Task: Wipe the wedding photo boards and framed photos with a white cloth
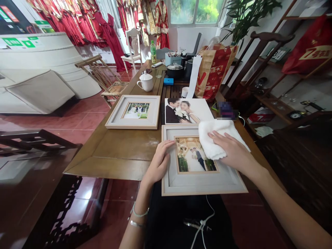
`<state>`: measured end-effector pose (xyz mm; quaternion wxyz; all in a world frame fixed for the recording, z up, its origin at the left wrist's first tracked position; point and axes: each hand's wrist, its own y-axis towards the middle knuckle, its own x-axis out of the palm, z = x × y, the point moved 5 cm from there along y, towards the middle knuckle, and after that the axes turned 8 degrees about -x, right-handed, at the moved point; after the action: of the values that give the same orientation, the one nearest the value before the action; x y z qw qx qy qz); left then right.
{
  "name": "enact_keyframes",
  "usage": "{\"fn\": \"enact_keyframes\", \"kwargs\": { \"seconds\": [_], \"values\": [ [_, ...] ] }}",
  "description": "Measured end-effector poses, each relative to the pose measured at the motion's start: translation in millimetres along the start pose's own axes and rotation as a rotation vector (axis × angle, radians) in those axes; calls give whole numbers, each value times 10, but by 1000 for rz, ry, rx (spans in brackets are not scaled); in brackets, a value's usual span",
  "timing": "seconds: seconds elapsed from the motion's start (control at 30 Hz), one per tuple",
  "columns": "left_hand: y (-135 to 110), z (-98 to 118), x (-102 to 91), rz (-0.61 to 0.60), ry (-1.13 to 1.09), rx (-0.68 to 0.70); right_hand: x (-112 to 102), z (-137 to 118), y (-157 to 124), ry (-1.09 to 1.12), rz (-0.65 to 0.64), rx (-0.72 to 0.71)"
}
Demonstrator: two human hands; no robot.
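Observation:
A pale framed wedding photo (197,181) lies at the near edge of the wooden table (121,148), partly overhanging my lap. My left hand (157,164) grips the frame's left border, fingers curled over it. My right hand (230,148) lies flat on a white cloth (211,136), pressing it on the picture's upper right part. A second framed photo (133,111) lies further back on the left. An unframed wedding print (186,110) lies just behind the near frame.
A white lidded mug (146,82), a blue box (168,81), a pot (175,70), a cup (184,91) and a red-gold paper bag (212,71) stand further back. Wooden chairs (103,77) stand left; shelves (285,86) rise on the right. Red dresses hang behind.

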<state>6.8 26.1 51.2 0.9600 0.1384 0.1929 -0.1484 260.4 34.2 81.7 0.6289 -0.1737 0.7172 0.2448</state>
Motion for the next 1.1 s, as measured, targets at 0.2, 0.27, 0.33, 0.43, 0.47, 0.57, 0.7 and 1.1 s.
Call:
{"fn": "enact_keyframes", "kwargs": {
  "seconds": [0.2, 0.27, 0.33, 0.43, 0.47, 0.57, 0.7, 1.1],
  "values": [
    [-3, 1, -7, 8, 0, 15, 44, 138, 376, -101, 78, 52],
    [-4, -3, -5, 8, -3, 16, 69, 133, 435, -86, 57, 5],
    [-4, -8, -4, 8, -7, 15, 91, 85, 422, -32, 12, -68],
    [0, -14, -2, 6, -7, 11, 88, -98, 265, 89, -69, -173],
    [2, -13, -1, 5, -5, 11, 71, -187, 183, 133, -96, -198],
    [8, -8, 1, 0, -2, 8, -19, -467, -121, 273, -182, -244],
    [15, -4, 5, -8, -10, -3, -145, -559, -564, 406, -254, -197],
    [4, -21, 6, -17, 8, -10, -56, 497, -485, 157, 107, 193]
  ]
}}
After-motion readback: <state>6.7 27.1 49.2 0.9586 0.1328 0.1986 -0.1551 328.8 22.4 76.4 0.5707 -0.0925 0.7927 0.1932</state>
